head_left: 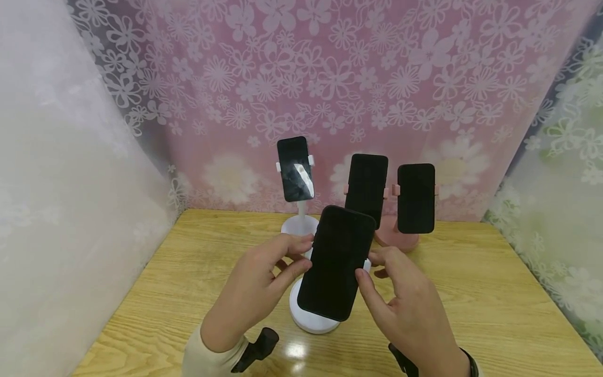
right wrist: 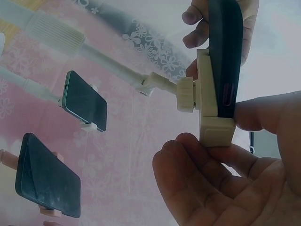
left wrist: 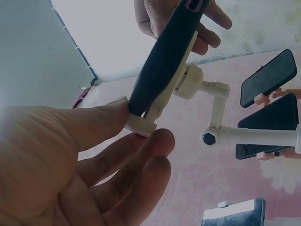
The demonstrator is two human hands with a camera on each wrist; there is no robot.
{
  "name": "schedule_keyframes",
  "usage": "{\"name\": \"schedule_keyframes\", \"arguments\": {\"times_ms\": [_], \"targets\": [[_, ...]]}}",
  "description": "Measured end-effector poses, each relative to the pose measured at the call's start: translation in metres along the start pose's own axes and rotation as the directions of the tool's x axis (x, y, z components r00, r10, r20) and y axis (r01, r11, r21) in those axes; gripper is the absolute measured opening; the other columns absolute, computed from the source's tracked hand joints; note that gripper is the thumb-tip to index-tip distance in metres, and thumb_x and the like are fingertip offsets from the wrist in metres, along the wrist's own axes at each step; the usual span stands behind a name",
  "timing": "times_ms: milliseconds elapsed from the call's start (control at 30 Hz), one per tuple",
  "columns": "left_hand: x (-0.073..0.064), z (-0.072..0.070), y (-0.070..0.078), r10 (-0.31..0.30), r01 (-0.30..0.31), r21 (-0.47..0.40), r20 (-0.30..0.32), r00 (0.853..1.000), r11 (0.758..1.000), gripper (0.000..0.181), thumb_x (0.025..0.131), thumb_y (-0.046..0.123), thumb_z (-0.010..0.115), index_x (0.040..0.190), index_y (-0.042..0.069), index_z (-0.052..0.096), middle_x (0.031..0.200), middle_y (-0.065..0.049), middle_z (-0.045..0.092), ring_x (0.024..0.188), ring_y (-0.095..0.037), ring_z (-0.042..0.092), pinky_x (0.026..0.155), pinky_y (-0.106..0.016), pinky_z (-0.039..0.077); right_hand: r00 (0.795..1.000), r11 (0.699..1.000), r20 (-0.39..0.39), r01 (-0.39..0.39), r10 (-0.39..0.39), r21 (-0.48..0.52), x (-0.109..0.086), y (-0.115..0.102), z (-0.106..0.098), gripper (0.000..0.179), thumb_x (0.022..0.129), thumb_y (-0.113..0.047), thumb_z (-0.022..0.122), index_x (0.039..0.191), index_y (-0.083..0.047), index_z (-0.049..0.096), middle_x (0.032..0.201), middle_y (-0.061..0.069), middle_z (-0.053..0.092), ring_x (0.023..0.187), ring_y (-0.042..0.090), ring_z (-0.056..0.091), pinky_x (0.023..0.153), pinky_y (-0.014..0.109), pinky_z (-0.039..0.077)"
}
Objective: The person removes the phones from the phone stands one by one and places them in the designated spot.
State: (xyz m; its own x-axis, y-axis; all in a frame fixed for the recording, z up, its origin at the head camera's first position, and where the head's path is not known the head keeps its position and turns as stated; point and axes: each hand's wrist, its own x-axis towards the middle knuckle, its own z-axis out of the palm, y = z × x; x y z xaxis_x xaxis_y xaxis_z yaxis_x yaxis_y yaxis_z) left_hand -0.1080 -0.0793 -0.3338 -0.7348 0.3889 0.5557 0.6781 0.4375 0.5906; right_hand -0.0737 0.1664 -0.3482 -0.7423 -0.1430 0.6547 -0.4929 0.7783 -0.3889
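A black smartphone (head_left: 336, 264) sits tilted, screen up, in the clamp of a white phone stand (head_left: 313, 322). My left hand (head_left: 254, 288) pinches the clamp's left end at the phone's edge; in the left wrist view its thumb lies on top of the clamp end (left wrist: 141, 126) and the fingers are below. Across the phone, my right hand (head_left: 410, 301) grips the opposite clamp end (right wrist: 217, 133) between thumb and fingers. The right wrist view shows the clamp's back joined by a knob (right wrist: 186, 94) to the stand's jointed arm.
Behind stands another white stand with a phone (head_left: 294, 170). To its right, two more phones, one nearer the middle (head_left: 367, 183) and one farther right (head_left: 416, 199), are held in pink clamps above a pink base (head_left: 398, 235). A flowered curtain (head_left: 330, 104) backs the wooden table (head_left: 212, 251).
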Motion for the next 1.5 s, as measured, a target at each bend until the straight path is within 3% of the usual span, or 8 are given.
{"name": "schedule_keyframes", "arguments": {"times_ms": [333, 633, 700, 767, 933, 1500], "targets": [[0.0009, -0.0003, -0.0005, 0.005, -0.005, 0.002, 0.005, 1.0, 1.0, 0.027, 0.092, 0.012, 0.078, 0.118, 0.014, 0.069, 0.131, 0.004, 0.07, 0.094, -0.006, 0.07, 0.075, -0.024, 0.059, 1.0, 1.0, 0.019, 0.013, -0.013, -0.003, -0.0001, -0.0006, 0.0, 0.028, 0.087, -0.006, 0.081, 0.111, -0.007, 0.064, 0.099, 0.0, 0.067, 0.09, 0.013, 0.067, 0.076, 0.041, 0.063], [0.0022, 0.002, -0.0047, -0.02, 0.021, -0.04, 0.045, 0.999, 0.999, 0.019, 0.095, 0.011, 0.076, 0.107, 0.015, 0.062, 0.122, 0.001, 0.072, 0.112, -0.011, 0.069, 0.075, -0.026, 0.058, 0.997, 0.997, 0.037, 0.071, -0.07, -0.028, 0.0007, 0.0038, 0.0012, 0.031, 0.089, -0.006, 0.079, 0.115, -0.005, 0.065, 0.106, 0.002, 0.066, 0.095, 0.016, 0.064, 0.082, 0.043, 0.061], [0.0018, 0.0022, -0.0042, -0.03, 0.031, -0.025, 0.04, 0.999, 0.999, 0.019, 0.093, 0.012, 0.078, 0.104, 0.016, 0.062, 0.12, 0.002, 0.072, 0.112, -0.011, 0.069, 0.075, -0.026, 0.058, 0.997, 0.997, 0.031, 0.078, -0.077, -0.028, 0.0007, 0.004, 0.002, 0.031, 0.089, -0.006, 0.078, 0.118, -0.004, 0.066, 0.109, 0.003, 0.066, 0.095, 0.016, 0.065, 0.084, 0.039, 0.06], [0.0017, 0.0026, -0.0036, -0.037, 0.037, -0.012, 0.037, 0.999, 0.999, 0.02, 0.092, 0.012, 0.079, 0.102, 0.016, 0.062, 0.118, 0.002, 0.072, 0.112, -0.011, 0.069, 0.075, -0.026, 0.059, 0.997, 0.996, 0.021, 0.081, -0.08, -0.029, 0.0006, 0.0042, 0.0026, 0.033, 0.09, -0.006, 0.077, 0.121, -0.003, 0.066, 0.111, 0.004, 0.067, 0.096, 0.016, 0.065, 0.089, 0.026, 0.057], [0.0024, 0.0046, -0.0017, -0.037, 0.037, 0.02, 0.04, 0.998, 0.999, 0.02, 0.092, 0.014, 0.08, 0.101, 0.016, 0.062, 0.113, 0.002, 0.071, 0.111, -0.011, 0.069, 0.075, -0.025, 0.058, 0.997, 0.997, 0.007, 0.079, -0.079, -0.007, 0.0002, 0.0049, 0.0027, 0.035, 0.09, -0.002, 0.076, 0.123, -0.001, 0.066, 0.114, 0.006, 0.067, 0.097, 0.018, 0.066, 0.098, 0.0, 0.034], [0.0018, 0.0043, -0.0004, -0.075, 0.074, 0.033, 0.049, 0.996, 0.997, 0.024, 0.091, 0.017, 0.08, 0.107, 0.016, 0.062, 0.12, 0.001, 0.072, 0.098, -0.011, 0.069, 0.077, -0.027, 0.059, 0.998, 0.998, 0.009, 0.063, -0.063, 0.003, 0.0012, 0.0044, 0.0022, 0.037, 0.091, -0.001, 0.075, 0.126, -0.001, 0.064, 0.117, 0.007, 0.068, 0.099, 0.018, 0.066, 0.1, -0.002, 0.029]]}}
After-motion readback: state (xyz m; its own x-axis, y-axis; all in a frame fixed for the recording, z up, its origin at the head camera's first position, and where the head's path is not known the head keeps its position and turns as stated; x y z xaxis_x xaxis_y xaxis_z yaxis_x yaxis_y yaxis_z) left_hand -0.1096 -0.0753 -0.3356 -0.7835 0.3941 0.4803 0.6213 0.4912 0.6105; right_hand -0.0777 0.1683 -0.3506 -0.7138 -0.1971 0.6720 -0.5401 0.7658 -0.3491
